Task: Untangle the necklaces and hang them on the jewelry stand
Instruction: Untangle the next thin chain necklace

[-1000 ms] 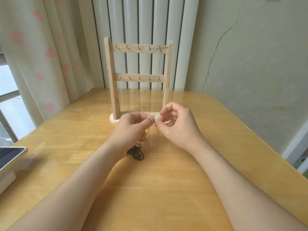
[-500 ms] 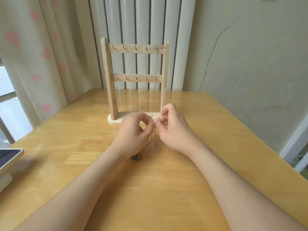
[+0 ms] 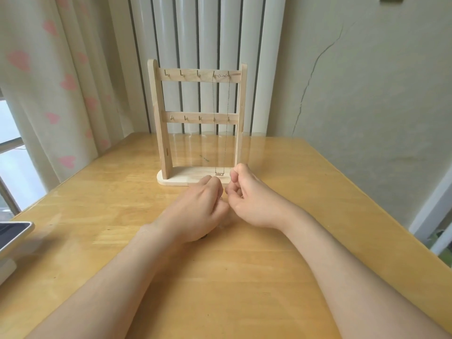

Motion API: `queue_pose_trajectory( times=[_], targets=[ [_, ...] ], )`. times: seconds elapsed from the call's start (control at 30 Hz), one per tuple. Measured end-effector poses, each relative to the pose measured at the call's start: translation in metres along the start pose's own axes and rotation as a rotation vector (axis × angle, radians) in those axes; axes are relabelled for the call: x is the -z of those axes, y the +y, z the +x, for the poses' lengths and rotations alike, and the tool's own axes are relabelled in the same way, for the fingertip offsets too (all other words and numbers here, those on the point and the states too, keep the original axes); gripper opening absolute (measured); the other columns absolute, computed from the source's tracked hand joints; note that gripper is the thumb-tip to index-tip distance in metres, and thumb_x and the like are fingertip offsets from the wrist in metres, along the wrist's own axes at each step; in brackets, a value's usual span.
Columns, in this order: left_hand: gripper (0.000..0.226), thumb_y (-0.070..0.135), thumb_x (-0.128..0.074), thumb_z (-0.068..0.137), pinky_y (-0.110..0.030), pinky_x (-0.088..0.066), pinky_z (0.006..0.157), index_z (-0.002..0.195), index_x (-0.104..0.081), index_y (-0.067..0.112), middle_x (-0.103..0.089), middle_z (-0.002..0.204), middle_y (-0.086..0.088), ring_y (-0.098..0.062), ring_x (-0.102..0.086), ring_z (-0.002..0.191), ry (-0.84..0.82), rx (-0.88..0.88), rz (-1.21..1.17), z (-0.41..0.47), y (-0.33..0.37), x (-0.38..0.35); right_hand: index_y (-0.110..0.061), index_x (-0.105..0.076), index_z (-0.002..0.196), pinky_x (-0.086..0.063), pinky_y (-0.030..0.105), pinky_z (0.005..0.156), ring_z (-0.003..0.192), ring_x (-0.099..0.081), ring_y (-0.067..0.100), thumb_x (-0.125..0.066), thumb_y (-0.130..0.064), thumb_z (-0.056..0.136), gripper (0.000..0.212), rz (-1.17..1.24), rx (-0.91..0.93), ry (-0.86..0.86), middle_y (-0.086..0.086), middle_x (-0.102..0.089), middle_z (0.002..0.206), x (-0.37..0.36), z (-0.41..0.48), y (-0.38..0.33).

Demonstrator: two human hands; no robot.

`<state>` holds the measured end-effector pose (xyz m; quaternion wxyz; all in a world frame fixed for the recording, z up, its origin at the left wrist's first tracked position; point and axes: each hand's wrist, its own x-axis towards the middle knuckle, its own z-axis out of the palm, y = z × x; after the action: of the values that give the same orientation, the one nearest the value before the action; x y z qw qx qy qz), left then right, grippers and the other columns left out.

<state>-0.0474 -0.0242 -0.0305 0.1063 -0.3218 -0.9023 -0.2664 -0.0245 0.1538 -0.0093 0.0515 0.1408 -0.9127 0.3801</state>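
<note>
**Item: hands meeting below the stand, hung pendant at 12 o'clock**

- Jewelry stand (image 3: 159, 123): pale wood, upright on the wooden table (image 3: 305, 192), two hook rails. It stands at 12 o'clock from the hands, its base just beyond the knuckles.
- Hung necklace (image 3: 219, 173): a fine gold chain looped over the two right-hand hooks of the top rail. Its long axis is straight up and down, and its bar pendant hangs just above the base.
- Left hand (image 3: 200, 209) and right hand (image 3: 252, 199): both have curled fingers, with the fingertips brought together in a pinching pose. The meeting point lies at 6 o'clock from the pendant, near it but apart. A chain may run between the fingertips, but it is too fine to tell.
- Dark sliver (image 3: 205, 238): shows at the heel of the left hand, at 6 o'clock from the fingertips (probably the remaining tangle, mostly hidden).
- Free hooks (image 3: 182, 73): three on the top rail, at 11 o'clock from the fingertips and high above them. The left hand is judged nearer. Any lift should pass to the left of the hung necklace to avoid snagging it.
- Tablet (image 3: 14, 233): at 9 o'clock, at the table's edge.
</note>
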Motion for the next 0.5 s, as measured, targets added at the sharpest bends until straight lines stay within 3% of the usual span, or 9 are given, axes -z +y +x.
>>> queue_pose_trajectory(
  times=[0.1,0.2,0.33,0.5],
  targets=[
    [0.016,0.035,-0.042,0.092,-0.033,-0.037,0.066,0.08,-0.037,0.026,-0.049,0.081,0.004,-0.018,-0.047,0.073,0.003,0.026,0.028,0.0003,-0.0014,0.0052,-0.033,-0.038,0.103,-0.047,0.026,0.069,0.075,-0.051,0.009,-0.05,-0.02,0.107,0.018,0.039,-0.009,0.017,-0.002,-0.057,0.103,0.0061,-0.0012,0.0005],
    [0.017,0.024,-0.048,0.099,-0.02,-0.034,0.062,0.083,-0.048,0.018,-0.055,0.078,0.005,-0.009,-0.047,0.071,0.073,0.089,-0.133,0.0011,0.0008,0.0054,-0.034,-0.052,0.104,-0.059,0.034,0.078,0.082,-0.066,0.014,-0.067,-0.015,0.101,0.024,0.105,-0.024,0.079,-0.004,-0.07,0.102,0.0086,-0.0008,0.0014],
    [0.02,0.024,-0.051,0.105,-0.017,-0.039,0.062,0.091,-0.058,0.014,-0.065,0.081,0.004,-0.004,-0.052,0.068,0.069,0.079,-0.212,0.0012,0.004,0.0042,-0.029,-0.064,0.106,-0.063,0.037,0.088,0.093,-0.076,0.018,-0.081,-0.01,0.091,0.03,0.24,-0.063,0.119,-0.004,-0.078,0.098,0.0091,-0.0001,0.0031],
    [0.019,0.022,-0.053,0.109,-0.019,-0.044,0.062,0.094,-0.062,0.014,-0.065,0.078,0.008,-0.003,-0.054,0.064,0.065,0.052,-0.302,0.0021,0.0,0.0057,-0.024,-0.063,0.094,-0.063,0.035,0.084,0.085,-0.078,0.016,-0.087,-0.009,0.085,0.029,0.232,-0.06,0.192,-0.005,-0.081,0.087,0.0088,-0.0001,0.003]
  ],
)
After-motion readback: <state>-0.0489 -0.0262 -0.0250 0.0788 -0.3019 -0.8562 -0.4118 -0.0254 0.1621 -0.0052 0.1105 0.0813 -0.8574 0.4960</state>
